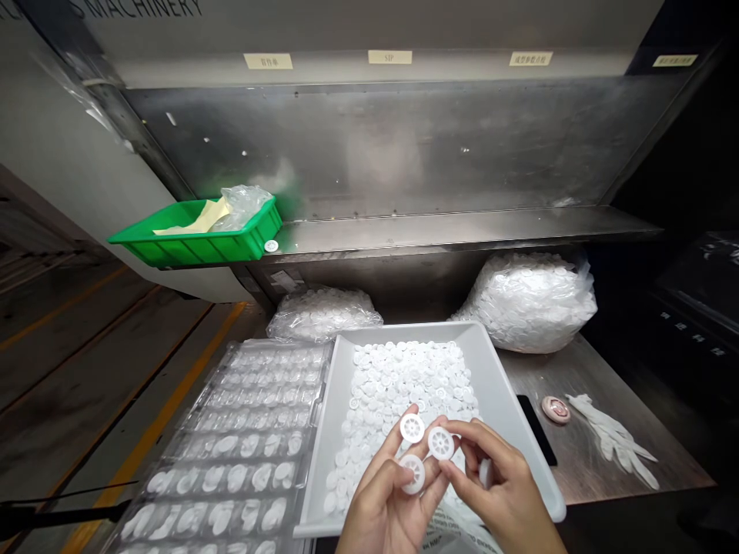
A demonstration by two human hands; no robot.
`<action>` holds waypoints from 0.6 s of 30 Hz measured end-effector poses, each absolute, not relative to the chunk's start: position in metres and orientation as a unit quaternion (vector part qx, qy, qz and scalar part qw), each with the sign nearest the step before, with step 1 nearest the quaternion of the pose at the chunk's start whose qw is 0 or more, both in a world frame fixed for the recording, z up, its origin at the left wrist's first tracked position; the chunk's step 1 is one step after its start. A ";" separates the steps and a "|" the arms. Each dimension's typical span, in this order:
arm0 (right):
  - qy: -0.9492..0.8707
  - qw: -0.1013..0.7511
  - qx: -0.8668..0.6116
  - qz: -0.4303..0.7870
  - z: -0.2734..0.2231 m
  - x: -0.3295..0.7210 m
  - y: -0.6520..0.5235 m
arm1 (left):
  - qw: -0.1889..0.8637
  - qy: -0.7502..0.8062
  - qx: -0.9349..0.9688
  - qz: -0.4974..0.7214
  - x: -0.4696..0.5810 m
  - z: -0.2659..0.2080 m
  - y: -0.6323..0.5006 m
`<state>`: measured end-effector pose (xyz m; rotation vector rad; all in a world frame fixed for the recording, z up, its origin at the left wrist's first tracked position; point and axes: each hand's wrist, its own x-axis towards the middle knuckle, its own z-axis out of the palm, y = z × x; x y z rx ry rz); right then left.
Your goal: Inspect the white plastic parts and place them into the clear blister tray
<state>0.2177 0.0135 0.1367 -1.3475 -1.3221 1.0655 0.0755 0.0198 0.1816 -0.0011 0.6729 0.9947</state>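
Over the near side of a grey tray (505, 408) full of small white spoked plastic wheels (409, 377), my two hands are close together. My left hand (392, 492) carries one white wheel (412, 428) on its fingers and has its thumb on another wheel (413, 474). Between the thumb and forefinger of my right hand (496, 477) is a wheel (441, 444), held near the left fingertips. One more white piece (485, 472) shows partly under the right fingers. Left of the tray lies a clear blister tray (231, 446) with white pieces in its pockets.
Behind the tray sit a smaller clear bag (323, 314) and a large bag (531, 304) of white parts. A green bin (196, 248) and a loose wheel (271, 246) are on the metal shelf (404, 235). At right lie a dark phone-like slab (536, 431), a round pink-white object (555, 409) and white gloves (615, 438).
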 end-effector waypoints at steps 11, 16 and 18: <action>-0.538 0.474 -0.542 0.439 0.131 0.217 0.013 | 0.825 0.323 0.007 0.463 0.077 0.176 0.019; -0.518 0.459 -0.561 0.454 0.132 0.219 0.013 | 0.835 0.305 0.016 0.457 0.076 0.170 0.019; -0.515 0.452 -0.568 0.457 0.132 0.219 0.012 | 0.837 0.302 0.019 0.455 0.076 0.169 0.020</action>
